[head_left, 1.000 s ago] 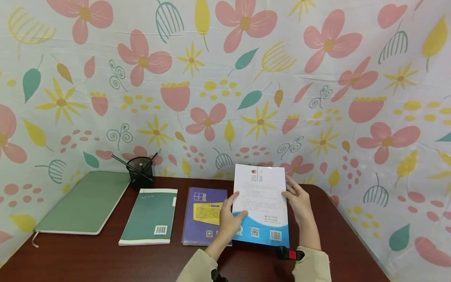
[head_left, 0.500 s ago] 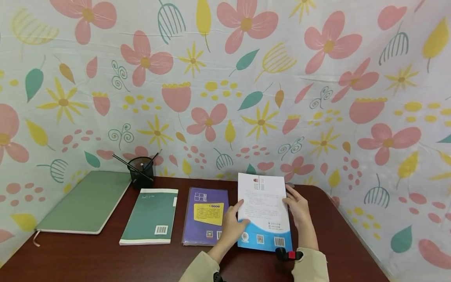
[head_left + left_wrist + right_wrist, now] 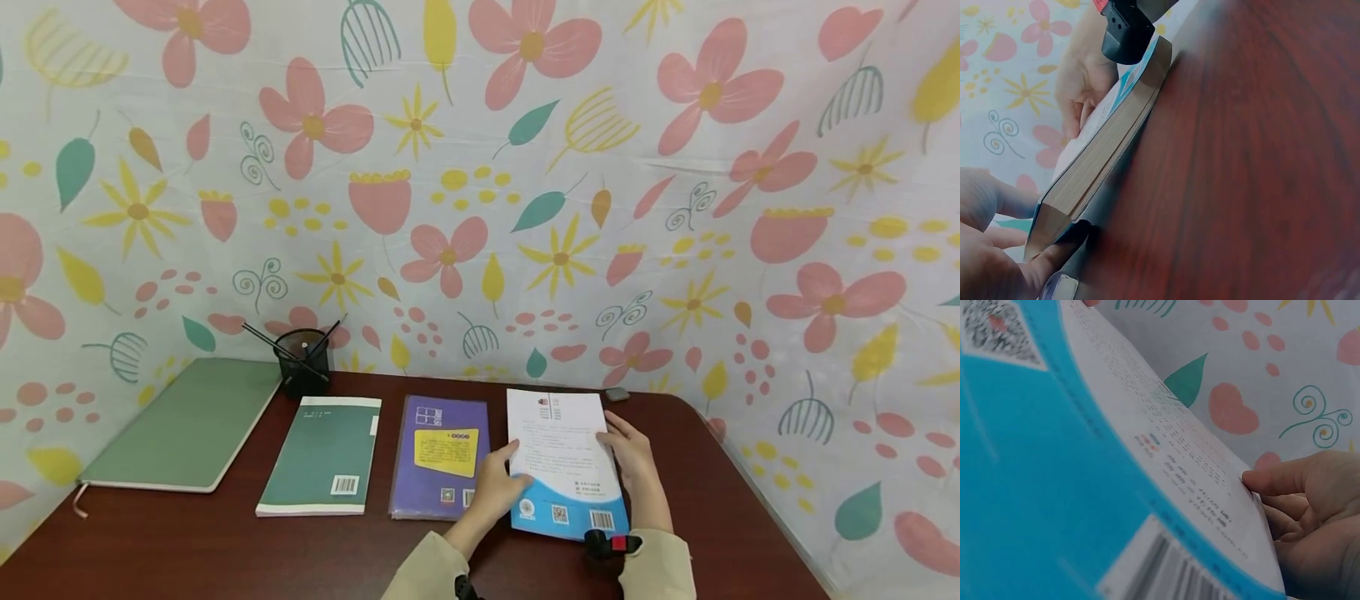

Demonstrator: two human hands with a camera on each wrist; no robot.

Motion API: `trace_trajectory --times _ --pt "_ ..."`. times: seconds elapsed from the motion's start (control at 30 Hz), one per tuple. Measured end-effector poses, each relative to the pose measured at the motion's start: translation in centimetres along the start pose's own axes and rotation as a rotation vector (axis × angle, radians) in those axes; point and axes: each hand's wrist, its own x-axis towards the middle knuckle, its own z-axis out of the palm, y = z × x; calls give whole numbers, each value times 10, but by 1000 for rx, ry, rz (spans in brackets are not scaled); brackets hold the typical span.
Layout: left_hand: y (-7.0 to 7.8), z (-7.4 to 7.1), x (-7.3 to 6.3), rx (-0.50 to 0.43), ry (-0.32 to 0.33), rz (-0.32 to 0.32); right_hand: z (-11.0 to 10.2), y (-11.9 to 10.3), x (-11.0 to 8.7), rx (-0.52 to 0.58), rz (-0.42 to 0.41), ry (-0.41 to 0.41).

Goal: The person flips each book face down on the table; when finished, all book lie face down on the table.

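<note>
A white and blue paperback book (image 3: 566,454), back cover up with printed text and a barcode, is between both hands close over the table's right part. My left hand (image 3: 491,485) grips its left edge. In the left wrist view, fingers and thumb of the left hand (image 3: 997,234) lie on either side of the book's (image 3: 1100,153) thick page block. On the opposite edge, my right hand (image 3: 633,458) holds the book, its thumb at the cover's rim. The right wrist view shows the right hand (image 3: 1316,512) pinching the book's (image 3: 1166,456) edge, its other fingers partly hidden.
Left of the held book lie a purple book (image 3: 438,492) with a yellow panel and a teal book (image 3: 322,454). Farther left is a green notebook (image 3: 180,425). A black mesh pen holder (image 3: 303,367) and a small grey object (image 3: 617,393) stand near the floral backdrop (image 3: 450,167).
Both hands have brought the book down toward the table and slightly nearer the person. The small grey object behind it now shows fully, and the purple book is less covered.
</note>
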Motion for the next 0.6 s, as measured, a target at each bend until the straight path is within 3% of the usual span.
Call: trace_trajectory --times 0.27,0.6 --pt "0 -3 0 -4 -50 -18 1 8 3 -17 -6 -35" --pt "4 -7 -1 88 -94 27 0 9 4 -45 6 -57"
